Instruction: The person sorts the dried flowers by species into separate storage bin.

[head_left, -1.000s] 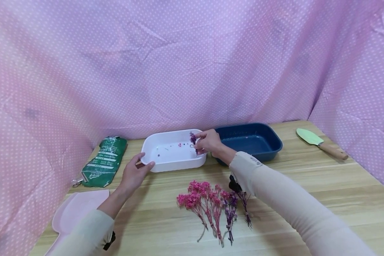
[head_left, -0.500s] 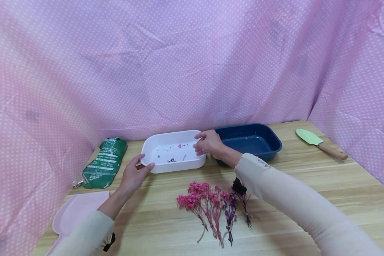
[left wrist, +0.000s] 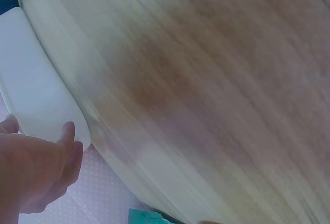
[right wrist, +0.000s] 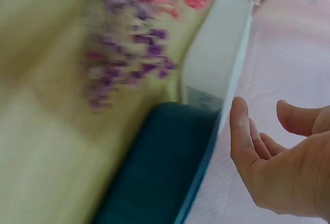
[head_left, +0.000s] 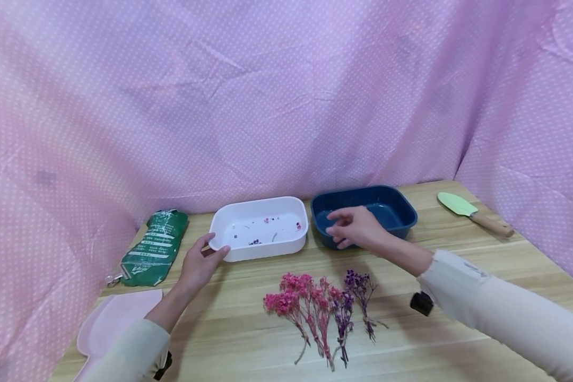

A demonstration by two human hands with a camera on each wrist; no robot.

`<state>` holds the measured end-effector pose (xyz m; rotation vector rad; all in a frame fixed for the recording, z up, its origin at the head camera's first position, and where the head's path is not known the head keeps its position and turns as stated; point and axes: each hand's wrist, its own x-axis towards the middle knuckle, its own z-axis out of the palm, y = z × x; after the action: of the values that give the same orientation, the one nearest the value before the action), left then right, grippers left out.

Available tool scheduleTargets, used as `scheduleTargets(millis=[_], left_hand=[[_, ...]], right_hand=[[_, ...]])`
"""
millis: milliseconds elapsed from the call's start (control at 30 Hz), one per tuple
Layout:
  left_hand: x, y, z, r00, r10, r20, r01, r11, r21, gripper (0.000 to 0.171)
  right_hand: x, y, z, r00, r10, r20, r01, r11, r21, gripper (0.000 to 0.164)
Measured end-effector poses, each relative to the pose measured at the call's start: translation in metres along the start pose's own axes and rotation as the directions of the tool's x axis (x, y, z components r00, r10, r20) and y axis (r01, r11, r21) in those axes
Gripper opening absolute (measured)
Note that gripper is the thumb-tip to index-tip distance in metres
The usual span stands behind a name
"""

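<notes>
My left hand (head_left: 201,265) holds the near left corner of a white plastic basin (head_left: 267,249), thumb at the front rim and fingers along the left side. Small pink and purple flower bits and stem pieces (head_left: 255,242) lie scattered on its floor. To the right, my right hand (head_left: 358,228) hovers over the front left of a dark blue basin (head_left: 396,228). Its fingers are loosely bent, with nothing between them. On the table in front lie bunches of dried pink flowers (head_left: 291,292) and purple flowers (head_left: 360,286), their stems tied with twine.
A green packet (head_left: 155,246) with white print lies at the left, above a pale pink dustpan-shaped piece (head_left: 116,318). At the far right lies a trowel (head_left: 458,204) with a light green blade and wooden handle. Pink dotted cloth (head_left: 286,106) surrounds the table.
My right hand let go of a small purple flower sprig into the white basin, then moved right over the blue basin. My left hand stays at the white basin's corner.
</notes>
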<state>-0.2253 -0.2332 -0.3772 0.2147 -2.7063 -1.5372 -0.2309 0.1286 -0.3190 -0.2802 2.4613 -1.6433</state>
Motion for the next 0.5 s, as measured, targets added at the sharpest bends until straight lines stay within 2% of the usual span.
scheduleTargets(millis=[233,400,500], left_hand=[[0.001,-0.001,0.002,1.0,0.01,-0.002,-0.01,1.0,-0.001,0.072],[0.0,0.0,0.001,1.0,0.002,0.002,-0.002,1.0,0.0,0.073],[-0.002,0.0,-0.001,1.0,0.002,0.003,-0.002,1.0,-0.004,0.073]], right_hand=[[-0.039,0.02,-0.02,0.999,-0.006,-0.049,0.006,1.0,-0.006,0.04],[-0.058,0.027,-0.023,0.999,-0.002,-0.049,0.0,0.999,-0.032,0.043],[-0.068,0.033,-0.022,0.998,-0.002,-0.062,-0.003,0.996,-0.085,0.042]])
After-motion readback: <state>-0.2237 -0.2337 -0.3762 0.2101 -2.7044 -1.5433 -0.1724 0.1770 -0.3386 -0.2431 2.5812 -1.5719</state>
